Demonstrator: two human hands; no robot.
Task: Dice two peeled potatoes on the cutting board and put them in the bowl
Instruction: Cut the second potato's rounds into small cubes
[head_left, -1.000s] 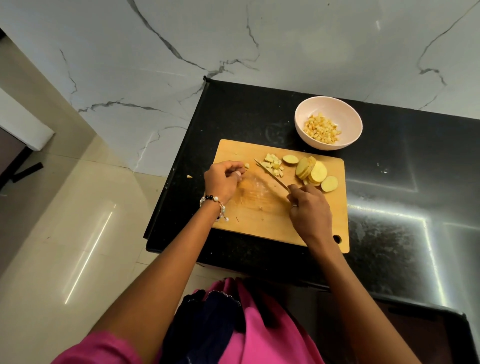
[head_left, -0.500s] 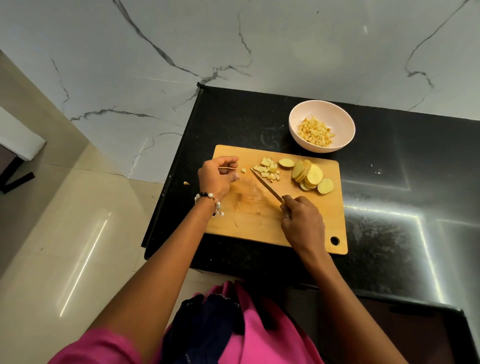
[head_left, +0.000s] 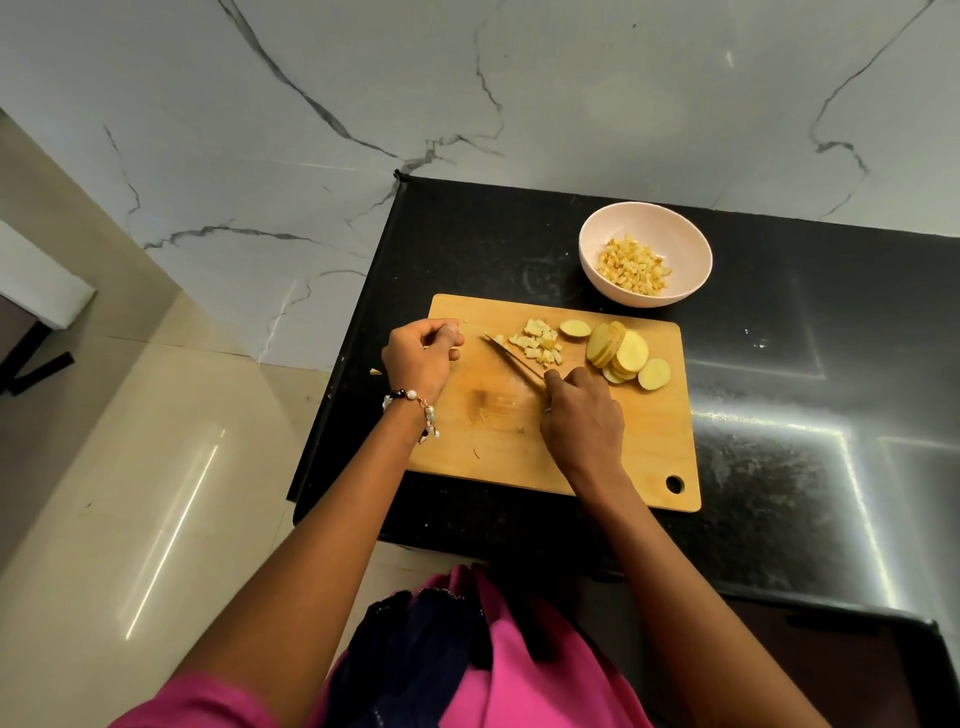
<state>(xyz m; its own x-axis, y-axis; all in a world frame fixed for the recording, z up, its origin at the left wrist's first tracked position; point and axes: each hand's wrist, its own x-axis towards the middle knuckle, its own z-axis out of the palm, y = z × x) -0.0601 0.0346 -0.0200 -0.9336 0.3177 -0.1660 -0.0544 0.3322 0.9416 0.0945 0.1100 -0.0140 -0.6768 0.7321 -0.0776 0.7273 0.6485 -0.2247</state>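
Wooden board (head_left: 597, 457) on a black counter (head_left: 779, 415), hanging hole at its near right corner. Right hand (head_left: 582, 415) over the board's middle, fingers curled round the handle of a knife (head_left: 511, 358) – blade angled up and left, tip close to a small heap of dice (head_left: 537, 340) near the far edge. Left hand (head_left: 423, 356) at the board's far left corner, fingers curled in with thumb and fingertips pressed together; whether a scrap sits between them, cannot tell. Right of the dice, one end piece (head_left: 575, 328), then a leaning row of slices (head_left: 621, 353) – one lying flat at the right end. Beyond the board's far right edge, just apart from it, a pale bowl (head_left: 691, 249) with diced potato in the bottom. One stray bit (head_left: 375, 371) on the counter left of the board. Beaded bracelet (head_left: 413, 410) on the left wrist.
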